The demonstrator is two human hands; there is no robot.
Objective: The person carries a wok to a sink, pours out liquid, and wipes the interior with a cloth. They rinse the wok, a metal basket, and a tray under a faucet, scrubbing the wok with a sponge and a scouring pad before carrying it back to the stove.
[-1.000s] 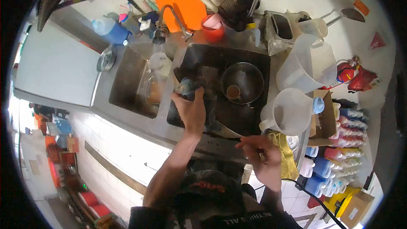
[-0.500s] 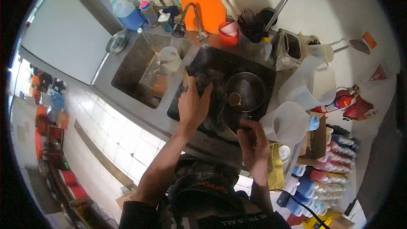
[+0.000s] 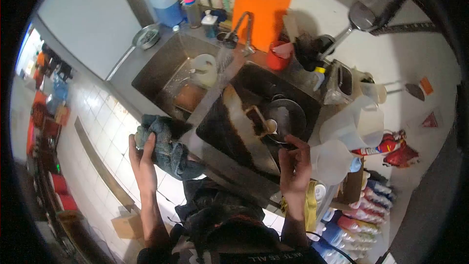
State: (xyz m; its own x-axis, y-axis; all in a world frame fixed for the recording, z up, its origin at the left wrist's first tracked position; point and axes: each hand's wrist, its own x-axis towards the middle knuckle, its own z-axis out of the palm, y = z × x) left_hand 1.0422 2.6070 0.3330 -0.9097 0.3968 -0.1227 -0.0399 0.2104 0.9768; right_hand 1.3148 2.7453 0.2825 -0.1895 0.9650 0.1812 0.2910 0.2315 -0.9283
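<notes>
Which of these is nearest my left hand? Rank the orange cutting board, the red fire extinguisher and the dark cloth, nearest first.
1. Dark cloth: in the left hand.
2. Orange cutting board: behind the sinks, against the wall.
3. Red fire extinguisher: far right.

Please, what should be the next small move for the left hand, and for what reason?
Probably bring the dark cloth from beside the counter over to the flat metal piece. The left hand already grips the cloth, away from the sink. The metal piece leans in that sink, with brown and dark marks along its edges, which wiping might suit.
</notes>
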